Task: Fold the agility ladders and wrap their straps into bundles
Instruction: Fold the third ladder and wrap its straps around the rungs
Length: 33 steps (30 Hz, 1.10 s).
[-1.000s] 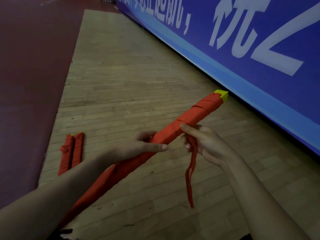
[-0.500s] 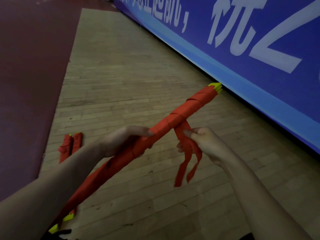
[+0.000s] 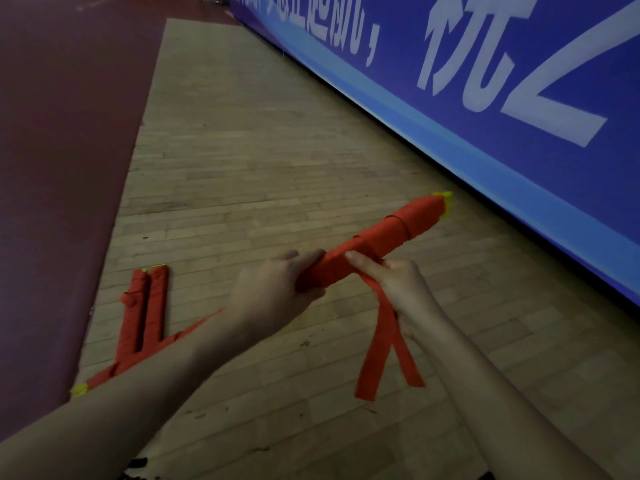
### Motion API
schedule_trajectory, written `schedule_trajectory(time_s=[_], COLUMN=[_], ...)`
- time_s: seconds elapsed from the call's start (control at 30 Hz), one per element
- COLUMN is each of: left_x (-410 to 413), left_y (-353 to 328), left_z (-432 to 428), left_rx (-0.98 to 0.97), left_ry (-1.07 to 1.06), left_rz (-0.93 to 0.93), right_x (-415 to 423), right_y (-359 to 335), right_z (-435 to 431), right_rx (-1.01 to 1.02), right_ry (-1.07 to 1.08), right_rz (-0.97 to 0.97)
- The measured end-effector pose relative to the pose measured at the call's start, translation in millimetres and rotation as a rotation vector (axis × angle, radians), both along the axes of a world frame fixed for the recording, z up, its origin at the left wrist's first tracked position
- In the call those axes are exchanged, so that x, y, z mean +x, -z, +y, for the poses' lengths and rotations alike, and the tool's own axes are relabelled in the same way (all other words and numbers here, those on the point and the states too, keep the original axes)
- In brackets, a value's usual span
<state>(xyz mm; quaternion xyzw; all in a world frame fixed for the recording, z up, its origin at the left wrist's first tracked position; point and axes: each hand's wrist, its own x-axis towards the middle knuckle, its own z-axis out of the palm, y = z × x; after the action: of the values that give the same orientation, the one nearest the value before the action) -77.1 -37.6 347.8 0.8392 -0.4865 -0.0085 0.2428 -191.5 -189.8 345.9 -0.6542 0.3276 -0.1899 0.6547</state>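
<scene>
Folded ladder [image 3: 377,242] held above wood floor [image 3: 277,161]: left hand [image 3: 273,292] curled round its middle, right hand [image 3: 398,285] pinching loose strap [image 3: 381,341]. Judged: bundle stiff, light; strap limp, so grip near the wrap, under tension

Wood floor [image 3: 242,168]: open across far and centre; open strip also near right.
Blue banner wall [image 3: 519,116]: closes whole right side.
Two wrapped bundles [image 3: 145,306]: on floor left, side by side, beside maroon floor [image 3: 52,168].
Held ladder bundle [image 3: 381,237]: bars centre diagonally, near left to far right.
Strap tails [image 3: 381,341]: hang loose beneath, right of centre.
</scene>
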Motion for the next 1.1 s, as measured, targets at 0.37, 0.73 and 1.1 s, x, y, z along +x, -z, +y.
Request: schedule_trajectory(time_s=[0.37,0.73,1.1], left_x=[-10.3,23.3,44.3], left_y=[13.5,-0.3,-7.2], left_z=[-4.2,6.0,10.8], left_rx=[-0.089,0.09,0.135], left_ry=[0.101,0.143,0.098], left_rz=[-0.122,1.375,1.257], right_x=[3.6,-2.0,-20.6], right_y=[-2.3,-16.6,-18.0], right_z=[5.0,-19.2,-26.1], right_rx=[0.364,0.231,-0.008], right_ry=[0.092,-0.092,-0.273], right_rz=[-0.111,-0.14,0.118])
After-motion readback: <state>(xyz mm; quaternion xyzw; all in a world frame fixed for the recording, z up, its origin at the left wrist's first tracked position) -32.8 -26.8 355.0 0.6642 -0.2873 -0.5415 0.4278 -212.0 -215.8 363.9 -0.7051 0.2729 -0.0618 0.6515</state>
